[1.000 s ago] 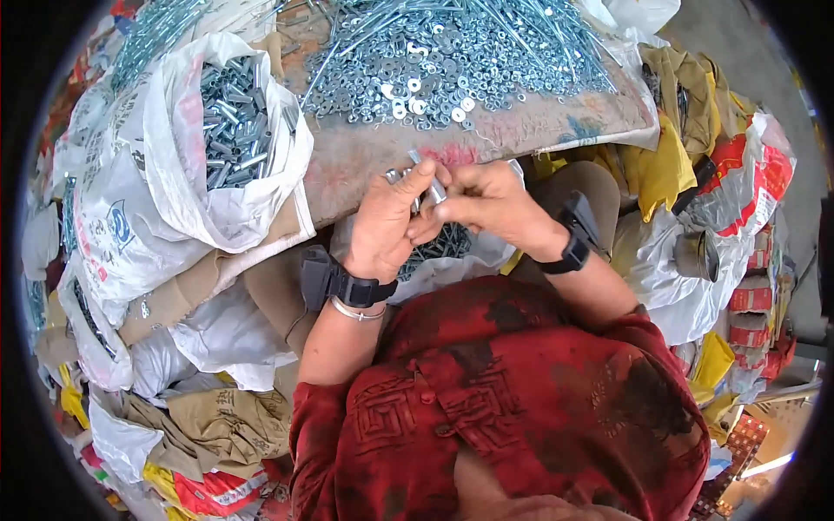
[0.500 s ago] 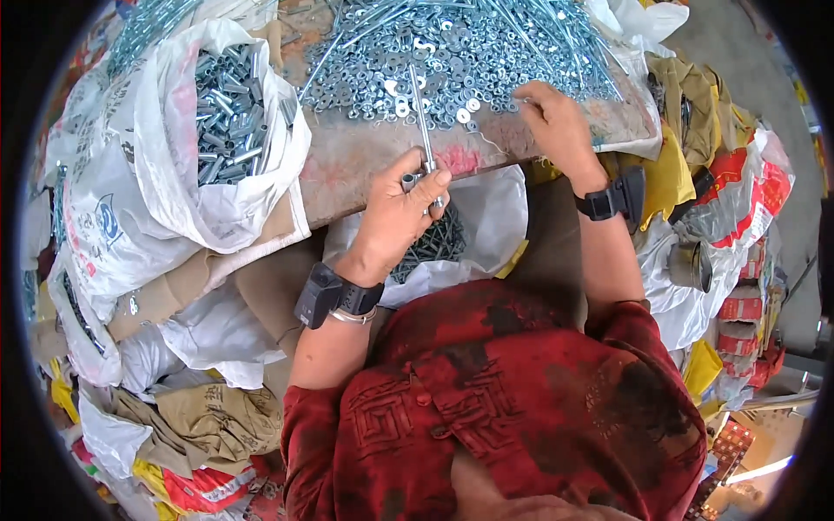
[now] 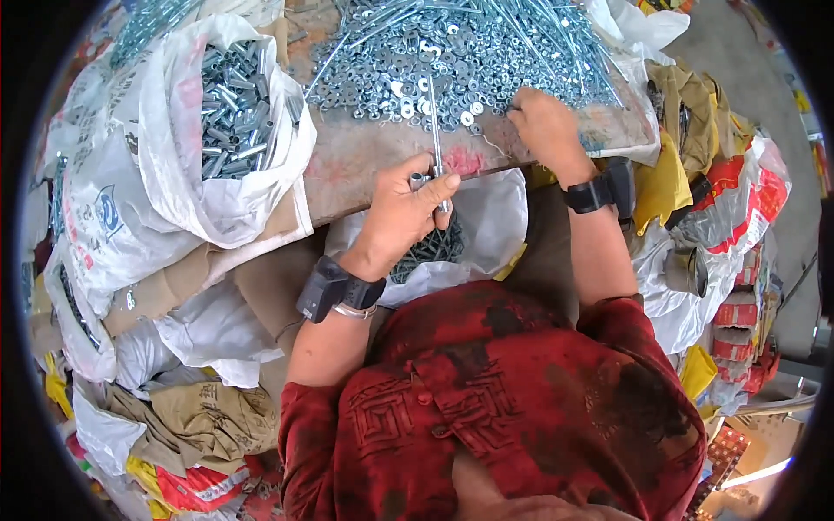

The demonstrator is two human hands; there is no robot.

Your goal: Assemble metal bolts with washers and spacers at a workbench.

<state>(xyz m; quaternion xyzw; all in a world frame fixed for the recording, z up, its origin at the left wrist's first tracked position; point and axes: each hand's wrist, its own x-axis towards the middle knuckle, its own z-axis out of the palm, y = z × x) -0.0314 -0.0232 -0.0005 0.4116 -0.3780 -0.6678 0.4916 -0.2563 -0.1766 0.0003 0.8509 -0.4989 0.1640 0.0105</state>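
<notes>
My left hand [image 3: 401, 207] grips a long thin metal rod [image 3: 435, 122], pinned under the thumb and pointing up and away over the table edge. A short metal tube [image 3: 418, 181] shows its round end between the same fingers. At the near right edge of a heap of washers and nuts [image 3: 408, 78], my right hand [image 3: 547, 130] has its fingers curled in and bent down. Whatever those fingertips pinch, if anything, is hidden. Under my left hand an open white sack [image 3: 495, 213] holds many dark metal bolts [image 3: 432, 247].
On the left stands a white woven sack [image 3: 161, 156] filled with short metal sleeves [image 3: 234, 113]. Long rods [image 3: 565, 43] lie across the heap's far right. The stained cloth-covered table [image 3: 347, 165] ends just ahead of me. Yellow and brown bags [image 3: 665, 182] hang at the right.
My right hand has curled its fingers inward and shifted slightly left at the heap's edge. My left hand still holds the rod, which now stands a little more upright.
</notes>
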